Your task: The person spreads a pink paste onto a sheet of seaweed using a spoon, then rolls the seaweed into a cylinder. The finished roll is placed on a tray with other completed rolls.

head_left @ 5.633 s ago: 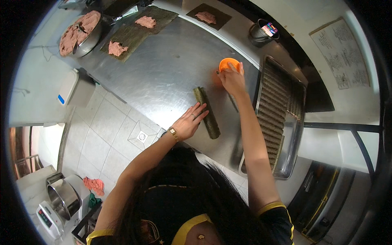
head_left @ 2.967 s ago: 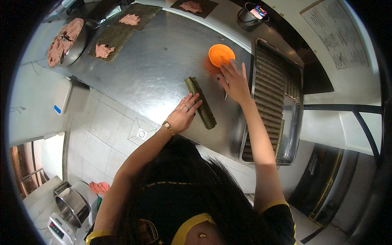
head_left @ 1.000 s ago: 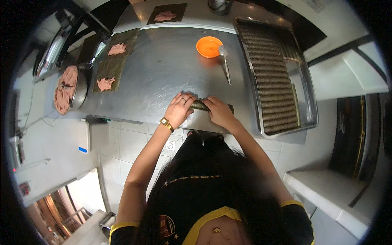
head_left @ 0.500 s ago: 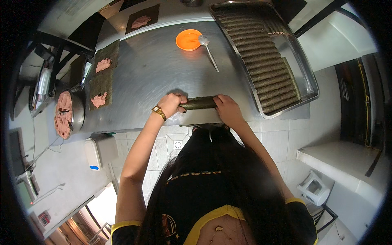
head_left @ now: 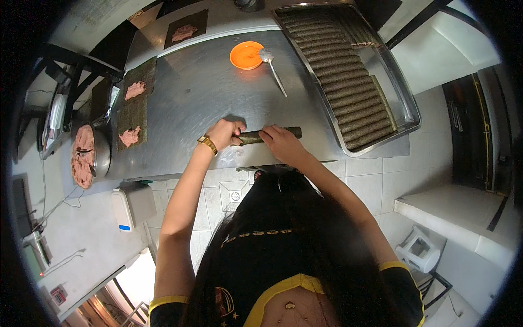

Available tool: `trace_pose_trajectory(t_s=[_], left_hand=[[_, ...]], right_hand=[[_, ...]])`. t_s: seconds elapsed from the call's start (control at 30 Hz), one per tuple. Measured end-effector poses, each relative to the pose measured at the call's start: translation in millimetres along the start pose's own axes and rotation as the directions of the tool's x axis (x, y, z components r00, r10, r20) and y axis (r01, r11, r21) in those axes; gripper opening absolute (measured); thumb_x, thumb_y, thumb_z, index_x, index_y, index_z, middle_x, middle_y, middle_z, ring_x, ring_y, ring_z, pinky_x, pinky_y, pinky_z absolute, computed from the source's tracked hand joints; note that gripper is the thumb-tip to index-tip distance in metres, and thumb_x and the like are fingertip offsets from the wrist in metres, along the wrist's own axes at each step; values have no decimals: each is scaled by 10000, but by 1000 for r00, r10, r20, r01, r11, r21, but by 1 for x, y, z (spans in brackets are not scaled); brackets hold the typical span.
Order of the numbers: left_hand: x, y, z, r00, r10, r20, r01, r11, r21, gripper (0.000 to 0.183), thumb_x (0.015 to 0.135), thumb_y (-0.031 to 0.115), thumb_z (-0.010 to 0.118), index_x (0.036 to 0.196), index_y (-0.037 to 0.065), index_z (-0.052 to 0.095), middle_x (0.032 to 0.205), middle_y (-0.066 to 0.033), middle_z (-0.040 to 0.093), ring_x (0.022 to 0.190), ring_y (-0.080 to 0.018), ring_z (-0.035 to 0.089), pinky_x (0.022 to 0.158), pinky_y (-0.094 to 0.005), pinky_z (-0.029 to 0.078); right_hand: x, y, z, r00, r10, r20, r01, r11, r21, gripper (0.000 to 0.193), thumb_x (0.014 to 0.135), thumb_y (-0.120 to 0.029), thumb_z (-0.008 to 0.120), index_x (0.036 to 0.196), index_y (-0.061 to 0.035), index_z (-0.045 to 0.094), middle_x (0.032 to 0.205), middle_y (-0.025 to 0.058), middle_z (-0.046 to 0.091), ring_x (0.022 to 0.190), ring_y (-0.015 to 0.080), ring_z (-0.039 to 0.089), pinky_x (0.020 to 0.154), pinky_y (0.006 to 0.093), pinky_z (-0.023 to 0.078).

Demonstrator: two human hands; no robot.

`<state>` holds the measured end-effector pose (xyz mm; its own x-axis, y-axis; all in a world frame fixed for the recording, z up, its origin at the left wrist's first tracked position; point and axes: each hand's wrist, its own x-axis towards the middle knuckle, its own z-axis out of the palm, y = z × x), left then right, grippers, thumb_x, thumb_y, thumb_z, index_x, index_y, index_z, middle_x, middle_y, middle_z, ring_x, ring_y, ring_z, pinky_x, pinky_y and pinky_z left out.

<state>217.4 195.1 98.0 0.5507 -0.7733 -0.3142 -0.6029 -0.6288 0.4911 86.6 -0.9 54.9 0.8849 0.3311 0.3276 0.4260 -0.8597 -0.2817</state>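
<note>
A dark green seaweed roll (head_left: 251, 137) lies crosswise near the front edge of the steel table (head_left: 201, 82). My left hand (head_left: 222, 134), with a gold watch on the wrist, is closed around its left end. Over the middle of the roll, my right hand (head_left: 282, 144) has its fingers bent and pressed together on it. The roll's right end sticks out past the right hand. What lies inside the roll is hidden.
Rows of seaweed rolls fill much of a metal tray (head_left: 348, 146) at right. An orange bowl (head_left: 246, 55) with a spoon (head_left: 278, 79) stands at the back. Seaweed sheets (head_left: 143, 103) bearing pink paste lie at left, beside a metal bowl (head_left: 102, 152) of the same paste.
My right hand has slid left from the roll's right end to its middle, uncovering that end. The left hand stays at the left end.
</note>
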Motion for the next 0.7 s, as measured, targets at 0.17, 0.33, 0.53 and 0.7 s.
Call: trace_pose_trajectory(t_s=[0.17,0.33,0.53,0.7], left_hand=[[-16,29,1,980,97,-175,-56,972,229,433,693,202,762,1086,132,596,997,-69,636,924,-292,631,732,-389,529],[-15,18,22,962,183,-204,-97,923,373,365,740,194,706,1065,82,584,1012,-101,625,889,-295,637,713,-398,543],[-8,20,19,983,102,-150,-37,923,384,246,772,147,660,995,65,598,918,-124,652,796,-306,659,688,-408,546],[-5,26,8,997,39,-69,-14,940,341,216,765,151,678,961,88,615,900,-147,658,814,-311,657,709,-416,536]], right_hand=[[2,4,3,1000,-5,-13,5,1000,-15,320,760,-116,553,1037,42,578,1031,139,557,976,280,575,857,363,492],[6,0,3,998,-26,-48,22,996,-92,328,752,-117,550,1035,44,580,1011,136,555,959,266,566,865,350,484],[-2,8,4,994,112,-21,-114,986,-120,277,793,-106,522,1026,31,581,998,123,559,967,265,566,867,353,485],[-21,20,-11,970,243,30,-241,969,-50,291,789,-84,531,1062,15,558,1039,131,535,1010,290,535,890,369,458]])
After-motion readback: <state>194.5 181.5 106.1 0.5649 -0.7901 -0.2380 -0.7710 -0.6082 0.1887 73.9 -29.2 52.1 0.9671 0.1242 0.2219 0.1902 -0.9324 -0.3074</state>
